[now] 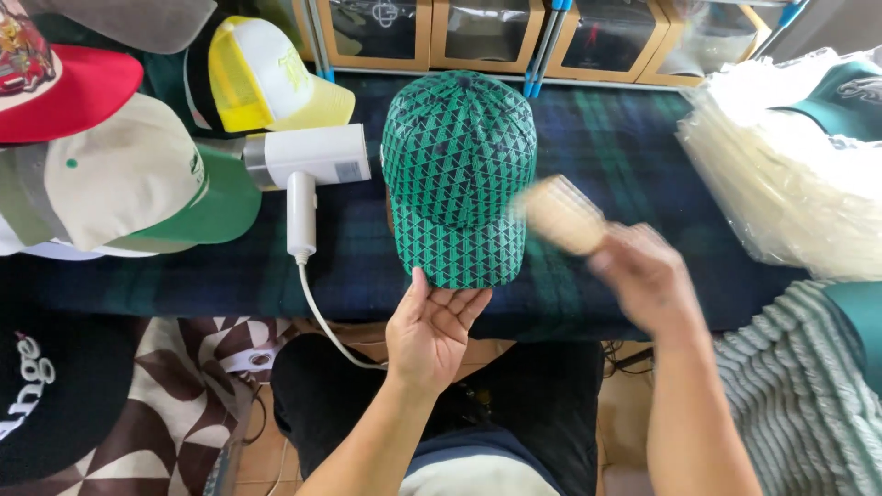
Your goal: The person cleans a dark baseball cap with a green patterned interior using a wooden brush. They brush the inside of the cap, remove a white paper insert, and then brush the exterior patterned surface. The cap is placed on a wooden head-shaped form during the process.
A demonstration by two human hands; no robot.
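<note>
The green cap with the black triangle pattern [458, 174] sits crown-up on the dark plaid table cover [625, 147], directly ahead of both hands. The left hand [432, 331] is turned palm up with its fingers loosely spread, the fingertips touching the front edge of the cap's brim from below — steadying it, not clamped on it. The right hand [643, 276] is closed around the handle of a pale wooden brush [562, 216], whose head is just at the cap's right side; hand and brush are both motion-blurred, so I cannot tell whether the bristles are touching the fabric.

Judging from this, the step in hand is brushing down the cap's right side panel while the brim is held still. The next stroke calls for the left fingers to keep the brim from sliding, and for the brush to follow the crown's curve with light pressure.

To the left of the left hand lies a white handheld steamer [308, 170], its cord [322, 317] trailing down past the left wrist. Further left are a cream and green cap [138, 184], a yellow and white mesh-back cap [266, 78] and a red-brimmed cap [64, 92]. Beyond the right hand is a stack of clear plastic bags [790, 184], and past the cap a row of windowed cardboard boxes [487, 37].
</note>
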